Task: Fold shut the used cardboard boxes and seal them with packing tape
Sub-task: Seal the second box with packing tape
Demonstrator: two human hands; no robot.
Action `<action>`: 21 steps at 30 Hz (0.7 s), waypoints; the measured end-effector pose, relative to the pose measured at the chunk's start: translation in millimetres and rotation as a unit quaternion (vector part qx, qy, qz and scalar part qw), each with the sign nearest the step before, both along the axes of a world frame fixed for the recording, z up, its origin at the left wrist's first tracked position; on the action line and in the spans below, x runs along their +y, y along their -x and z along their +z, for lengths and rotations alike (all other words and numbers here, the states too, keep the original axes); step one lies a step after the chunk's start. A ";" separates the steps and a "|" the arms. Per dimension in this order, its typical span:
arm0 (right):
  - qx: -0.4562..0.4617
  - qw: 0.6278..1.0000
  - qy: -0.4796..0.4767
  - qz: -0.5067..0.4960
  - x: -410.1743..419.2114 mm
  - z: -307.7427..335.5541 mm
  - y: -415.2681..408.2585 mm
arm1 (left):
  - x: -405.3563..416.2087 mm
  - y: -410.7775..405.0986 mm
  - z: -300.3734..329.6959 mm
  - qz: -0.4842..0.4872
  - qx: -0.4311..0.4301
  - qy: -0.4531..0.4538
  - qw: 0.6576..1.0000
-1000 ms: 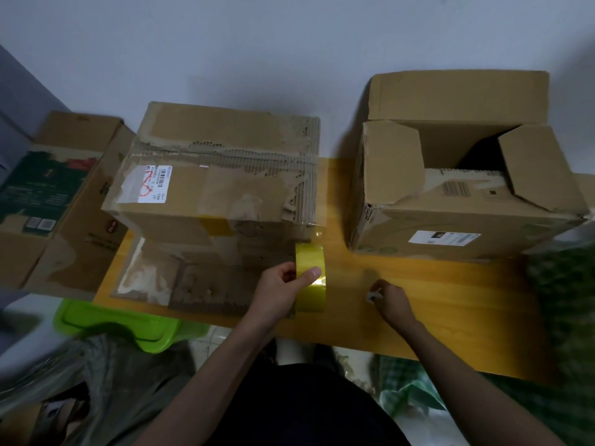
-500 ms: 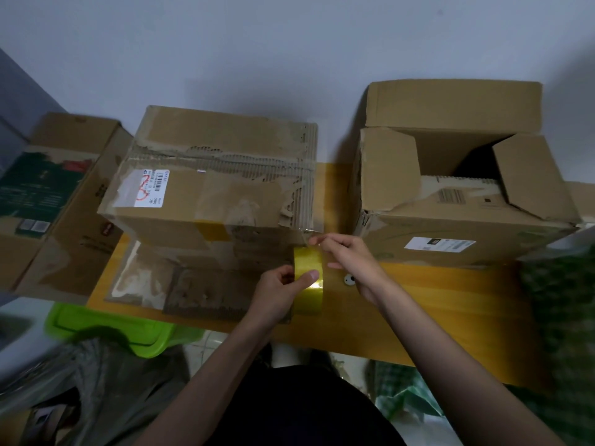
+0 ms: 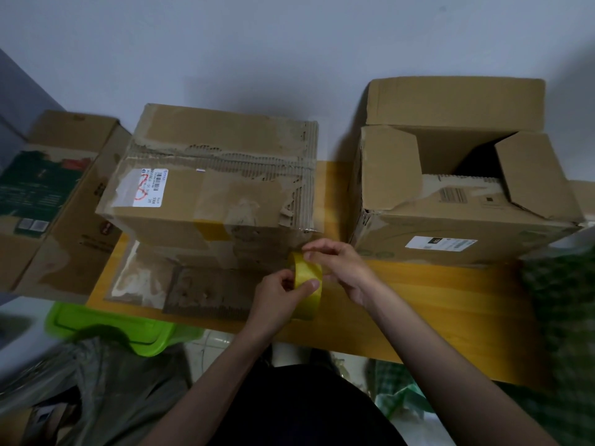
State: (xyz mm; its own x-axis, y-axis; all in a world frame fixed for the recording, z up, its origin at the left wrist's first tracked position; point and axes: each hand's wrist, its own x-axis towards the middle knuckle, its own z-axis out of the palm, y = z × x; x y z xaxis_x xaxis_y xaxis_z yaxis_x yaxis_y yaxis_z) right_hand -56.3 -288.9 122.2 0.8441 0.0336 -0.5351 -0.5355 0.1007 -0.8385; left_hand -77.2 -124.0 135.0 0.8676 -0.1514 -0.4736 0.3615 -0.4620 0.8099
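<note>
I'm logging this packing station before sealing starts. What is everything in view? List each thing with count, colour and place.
closed box: 1, brown, torn top with white label, on table left.
open box: 1, brown, flaps up, on table right.
printed box: 1, brown and dark green, left of the table.
tape roll: 1, yellow, upright at the closed box's near right corner.
table: 1, yellow wood, under both boxes.
lid: 1, bright green, below the table's left edge.
checked cloth: 1, green, far right.
left hand: grips the tape roll.
right hand: fingertips at the roll's top.
</note>
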 end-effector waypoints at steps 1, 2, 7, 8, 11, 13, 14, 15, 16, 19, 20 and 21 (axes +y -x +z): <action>0.018 1.000 -0.005 -0.016 1.0 -1.3 2.4 | 0.5 0.7 0.6 -0.006 -0.010 -0.005 1.000; 0.042 0.998 -0.018 -0.036 1.3 -3.1 5.3 | 0.5 1.2 1.5 -0.010 -0.018 -0.003 1.000; 0.065 0.991 -0.112 -0.034 -9.4 3.2 33.1 | -1.8 3.5 9.3 -0.055 -0.040 0.033 0.997; 0.049 0.992 -0.117 -0.030 -13.5 2.3 39.9 | -2.6 4.5 11.6 -0.073 -0.056 0.028 0.995; -0.016 0.996 -0.087 -0.017 -21.3 9.3 59.4 | -5.5 6.3 13.6 -0.103 -0.148 -0.038 0.983; -0.053 0.997 -0.062 -0.015 -25.4 15.2 70.5 | -10.1 4.7 19.8 -0.087 -0.222 -0.047 0.970; -0.069 0.996 -0.053 -0.020 -27.1 16.1 75.0 | -13.7 3.6 25.0 -0.096 -0.251 -0.047 0.962; -0.084 0.995 -0.044 -0.022 -28.3 19.3 79.0 | -17.8 2.4 29.4 -0.117 -0.274 -0.051 0.953; -0.097 0.994 -0.035 -0.025 -29.4 21.5 82.4 | -22.0 1.3 33.4 -0.147 -0.297 -0.062 0.941; -0.129 0.991 -0.029 -0.037 -29.8 30.3 89.0 | -34.5 2.4 44.6 -0.209 -0.359 -0.102 0.904; -0.137 0.989 -0.034 -0.045 -29.4 32.3 90.5 | -37.5 3.9 47.6 -0.214 -0.375 -0.114 0.895; -0.145 0.987 -0.039 -0.050 -29.3 34.7 91.7 | -40.0 5.2 50.5 -0.213 -0.386 -0.123 0.889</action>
State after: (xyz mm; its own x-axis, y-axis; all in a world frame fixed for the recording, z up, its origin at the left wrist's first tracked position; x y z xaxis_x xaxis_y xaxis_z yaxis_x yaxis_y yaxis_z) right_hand -148.0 -318.2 156.9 0.9627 -0.0267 -0.2693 -0.2578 0.2117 -0.9427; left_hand -82.3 -164.0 185.5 0.8374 -0.5180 0.1743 -0.5082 -0.6208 0.5970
